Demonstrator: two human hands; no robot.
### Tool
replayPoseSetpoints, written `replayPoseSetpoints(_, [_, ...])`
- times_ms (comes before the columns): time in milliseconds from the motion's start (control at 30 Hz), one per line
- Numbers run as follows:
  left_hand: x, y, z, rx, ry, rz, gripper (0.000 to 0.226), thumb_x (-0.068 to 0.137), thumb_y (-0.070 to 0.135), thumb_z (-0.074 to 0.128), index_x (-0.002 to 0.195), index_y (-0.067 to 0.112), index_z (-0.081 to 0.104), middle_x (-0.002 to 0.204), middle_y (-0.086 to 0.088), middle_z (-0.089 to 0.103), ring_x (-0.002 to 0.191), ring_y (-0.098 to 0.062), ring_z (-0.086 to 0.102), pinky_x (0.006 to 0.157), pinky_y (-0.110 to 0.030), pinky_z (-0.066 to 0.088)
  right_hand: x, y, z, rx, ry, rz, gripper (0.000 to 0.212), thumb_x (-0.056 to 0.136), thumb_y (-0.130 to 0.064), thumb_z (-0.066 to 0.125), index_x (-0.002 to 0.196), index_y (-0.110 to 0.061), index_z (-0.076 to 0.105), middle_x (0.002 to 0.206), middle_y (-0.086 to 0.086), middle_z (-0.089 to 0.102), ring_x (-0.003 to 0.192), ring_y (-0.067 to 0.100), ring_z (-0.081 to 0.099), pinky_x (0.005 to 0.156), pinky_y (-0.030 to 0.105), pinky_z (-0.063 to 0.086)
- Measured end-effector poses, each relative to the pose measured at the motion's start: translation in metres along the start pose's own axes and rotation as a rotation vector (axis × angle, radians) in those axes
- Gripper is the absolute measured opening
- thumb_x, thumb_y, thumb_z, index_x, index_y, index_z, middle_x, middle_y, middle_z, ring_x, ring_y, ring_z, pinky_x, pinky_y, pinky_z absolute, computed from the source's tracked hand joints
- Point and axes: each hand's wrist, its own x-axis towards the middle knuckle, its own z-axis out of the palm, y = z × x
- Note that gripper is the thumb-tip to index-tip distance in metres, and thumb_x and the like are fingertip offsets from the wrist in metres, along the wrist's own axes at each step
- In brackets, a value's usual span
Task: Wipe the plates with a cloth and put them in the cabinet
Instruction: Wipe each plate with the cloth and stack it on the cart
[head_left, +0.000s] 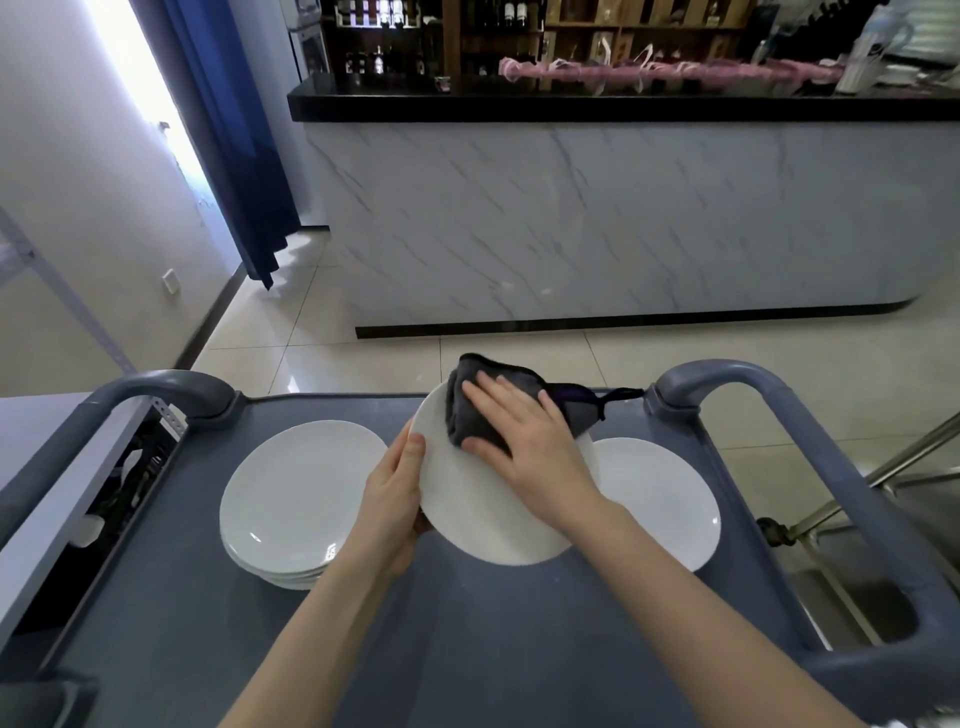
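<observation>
Far L, at 9 o'clock: grey shelf unit (57, 499) w/ dark items inside, too dim to ID. Grey cart (467, 639) fills lower frame, w/ curved handles at 10 and 2 o'clock.

On cart top at 8 o'clock from centre: stack of white plates (291, 499), lying flat, several rims visible at its near edge.

Centre: L hand (397, 501) grips the held plate (470, 499) at its 9 o'clock rim, thumb on the top face, fingers curled under. Plate is lifted and tilted above the cart top.

R hand (524, 441) lies flat, fingers spread, pressing the dark grey cloth (488, 400) onto the plate's 12 o'clock area; a cloth corner w/ a dark loop hangs past the rim toward 2 o'clock.

R of it at 3 o'clock: single white plate (660, 499) flat on the cart, partly overlapped by the held plate.

Far R, 4 o'clock: steel sink (852, 587).

Background, 12 o'clock: marble-look counter (597, 208) w/ black top, bottle shelves behind. No labels legible.
</observation>
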Motion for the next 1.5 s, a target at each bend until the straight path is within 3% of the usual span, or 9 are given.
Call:
replayPoseSetpoints(267, [0.012, 0.004, -0.009, -0.116, 0.134, -0.009, 0.032, 0.109, 0.032, 0.039, 0.125, 0.019, 0.065, 0.116, -0.009, 0.075, 0.103, -0.023, 0.073, 0.074, -0.034, 0.06, -0.044, -0.015, 0.016, 0.039, -0.137, -0.201, 0.054, 0.1, -0.044, 0.045, 0.151, -0.035, 0.03, 0.159, -0.019, 0.02, 0.148, 0.0, 0.014, 0.121, 0.033, 0.004])
replayPoseSetpoints(400, [0.012, 0.007, -0.022, -0.11, 0.155, 0.038, 0.031, 0.108, 0.035, 0.042, 0.123, 0.022, 0.066, 0.11, -0.004, 0.077, 0.091, -0.016, 0.075, 0.064, -0.029, 0.06, -0.07, 0.004, 0.016, -0.063, 0.03, -0.246, 0.052, 0.096, -0.049, 0.045, 0.143, -0.028, 0.049, 0.151, -0.012, 0.041, 0.14, 0.007, 0.037, 0.116, 0.037, 0.026])
replayPoseSetpoints(633, [0.002, 0.003, -0.014, 0.019, 0.022, 0.006, 0.03, 0.107, 0.041, 0.044, 0.11, 0.056, 0.07, 0.115, 0.008, 0.075, 0.1, -0.016, 0.073, 0.083, -0.042, 0.058, -0.049, 0.049, 0.0, 0.036, 0.116, 0.158, 0.057, 0.098, -0.054, 0.039, 0.151, -0.036, 0.029, 0.16, -0.019, 0.019, 0.15, 0.005, 0.008, 0.12, 0.053, 0.006])
replayPoseSetpoints(767, [-0.002, 0.0, -0.008, 0.065, -0.011, -0.004, 0.03, 0.106, 0.042, 0.044, 0.111, 0.058, 0.069, 0.114, 0.008, 0.075, 0.097, -0.016, 0.072, 0.078, -0.04, 0.058, -0.031, 0.058, -0.012, 0.414, 0.188, 0.327, 0.055, 0.099, -0.044, 0.047, 0.151, -0.034, 0.033, 0.157, -0.013, 0.03, 0.145, 0.007, 0.026, 0.114, 0.025, 0.023])
replayPoseSetpoints(1000, [0.006, -0.002, -0.014, -0.036, 0.109, -0.001, 0.03, 0.107, 0.04, 0.043, 0.111, 0.049, 0.072, 0.118, 0.0, 0.074, 0.108, -0.029, 0.067, 0.098, -0.058, 0.05, -0.064, 0.05, -0.006, 0.703, 0.138, 0.426, 0.063, 0.093, -0.025, 0.065, 0.148, -0.034, 0.036, 0.136, -0.011, 0.056, 0.125, 0.006, 0.051, 0.106, 0.028, 0.041])
replayPoseSetpoints(1133, [0.012, 0.0, -0.015, -0.085, 0.172, 0.021, 0.033, 0.108, 0.037, 0.042, 0.105, 0.049, 0.073, 0.108, 0.008, 0.076, 0.097, -0.02, 0.072, 0.084, -0.044, 0.058, -0.08, 0.042, 0.006, 0.819, 0.135, 0.466, 0.052, 0.096, -0.02, 0.061, 0.139, -0.043, 0.043, 0.125, -0.023, 0.061, 0.118, -0.002, 0.056, 0.1, 0.019, 0.045])
replayPoseSetpoints(1267, [0.015, 0.002, -0.018, -0.102, 0.213, 0.051, 0.033, 0.109, 0.034, 0.041, 0.103, 0.048, 0.071, 0.099, 0.014, 0.077, 0.081, -0.008, 0.075, 0.06, -0.03, 0.061, -0.084, 0.043, -0.009, 0.947, 0.156, 0.416, 0.036, 0.098, -0.018, 0.057, 0.133, -0.029, 0.057, 0.123, -0.014, 0.067, 0.118, 0.005, 0.06, 0.102, 0.03, 0.048])
replayPoseSetpoints(1400, [0.014, -0.003, -0.012, -0.023, 0.208, 0.076, 0.03, 0.108, 0.033, 0.042, 0.111, 0.043, 0.07, 0.106, 0.009, 0.076, 0.091, -0.015, 0.072, 0.069, -0.033, 0.059, -0.072, 0.04, -0.029, 0.945, 0.049, 0.285, 0.041, 0.094, -0.02, 0.061, 0.135, -0.028, 0.057, 0.124, -0.013, 0.067, 0.117, 0.005, 0.06, 0.097, 0.022, 0.049])
replayPoseSetpoints(1500, [0.009, -0.007, -0.011, 0.008, 0.189, 0.099, 0.029, 0.108, 0.035, 0.044, 0.124, 0.033, 0.067, 0.113, 0.004, 0.074, 0.094, -0.016, 0.068, 0.076, -0.033, 0.054, -0.062, 0.041, -0.028, 0.824, 0.136, 0.324, 0.041, 0.097, -0.017, 0.06, 0.133, -0.034, 0.057, 0.124, -0.017, 0.066, 0.116, -0.002, 0.058, 0.1, 0.023, 0.047])
